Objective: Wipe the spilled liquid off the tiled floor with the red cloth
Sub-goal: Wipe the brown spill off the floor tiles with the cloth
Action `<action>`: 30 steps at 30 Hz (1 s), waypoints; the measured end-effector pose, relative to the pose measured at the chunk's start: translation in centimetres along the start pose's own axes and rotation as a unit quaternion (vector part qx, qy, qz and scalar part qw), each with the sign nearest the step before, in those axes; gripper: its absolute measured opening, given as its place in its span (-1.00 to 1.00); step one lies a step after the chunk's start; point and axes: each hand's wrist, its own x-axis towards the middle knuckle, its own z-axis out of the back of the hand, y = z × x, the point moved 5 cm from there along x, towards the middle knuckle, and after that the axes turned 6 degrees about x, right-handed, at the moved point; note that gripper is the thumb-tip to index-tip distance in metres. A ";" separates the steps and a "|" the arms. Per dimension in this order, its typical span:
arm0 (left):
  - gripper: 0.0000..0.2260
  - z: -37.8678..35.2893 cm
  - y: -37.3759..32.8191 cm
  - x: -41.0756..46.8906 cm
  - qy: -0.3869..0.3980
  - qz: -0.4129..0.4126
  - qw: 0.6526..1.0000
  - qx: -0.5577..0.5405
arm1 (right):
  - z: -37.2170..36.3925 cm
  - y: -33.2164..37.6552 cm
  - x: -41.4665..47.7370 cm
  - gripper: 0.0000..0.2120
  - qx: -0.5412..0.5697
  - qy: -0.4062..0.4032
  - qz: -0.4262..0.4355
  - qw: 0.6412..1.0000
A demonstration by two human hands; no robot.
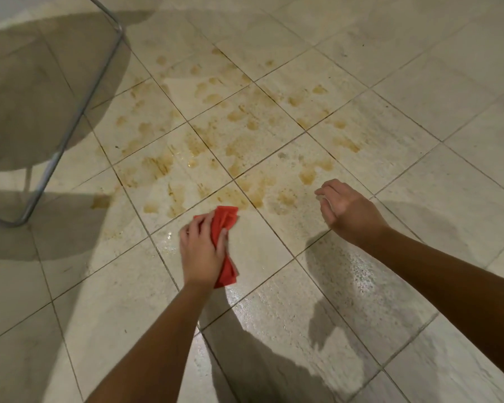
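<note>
red cloth (227,221), gripped by the left hand (201,251), pressed the tiled floor (405,91) at six o'clock of the amber spilled liquid (239,132), which looked mostly unwiped, while the right hand (348,212) hung relaxed and empty at its four o'clock.

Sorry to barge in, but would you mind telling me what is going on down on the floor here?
A person is wiping up a brownish spill on the tiled floor. Their left hand grips a bunched red cloth against the tiles at the near edge of the spill. The right hand hovers beside it, fingers loosely curled, holding nothing. Most of the patches are not yet wiped, and the tiles nearer the person look wet and shiny. A metal chair frame stands to the left.
</note>
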 end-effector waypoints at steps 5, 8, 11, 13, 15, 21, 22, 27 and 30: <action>-0.60 0.6 2.3 -2.1 -0.035 0.086 0.996 -0.011 | -0.3 -0.4 -0.2 -0.62 0.014 0.018 -0.004 1.000; -0.60 -0.2 1.0 -4.4 -0.051 0.142 0.988 -0.025 | -0.3 -0.2 0.0 -0.71 0.021 0.010 -0.014 1.000; -0.60 -1.3 -1.4 -5.8 -0.048 0.147 0.987 -0.042 | -0.5 0.8 0.5 -0.79 0.012 0.015 0.015 1.000; -0.61 -1.7 -2.6 -5.5 -0.038 0.109 0.993 -0.032 | -0.5 1.4 1.2 -0.77 0.029 0.021 0.012 0.999; -0.60 -1.6 -3.2 -4.3 -0.010 0.057 0.998 -0.022 | -0.5 1.9 1.7 -0.75 0.039 0.020 0.003 0.999; -0.60 1.0 1.3 0.5 -0.010 0.078 0.997 0.023 | -1.3 2.6 2.7 -0.73 0.056 0.035 0.013 0.998; -0.61 1.5 2.1 0.9 -0.012 0.097 0.995 0.021 | -1.5 2.5 2.9 -0.73 0.062 0.033 0.015 0.997; -0.61 2.8 2.0 1.3 0.047 0.117 0.992 0.014 | -2.4 3.3 4.2 -0.75 0.087 0.023 0.033 0.995; -0.59 3.4 1.7 1.9 0.092 0.109 0.988 0.061 | -2.7 4.1 5.6 -0.74 0.123 0.011 0.001 0.992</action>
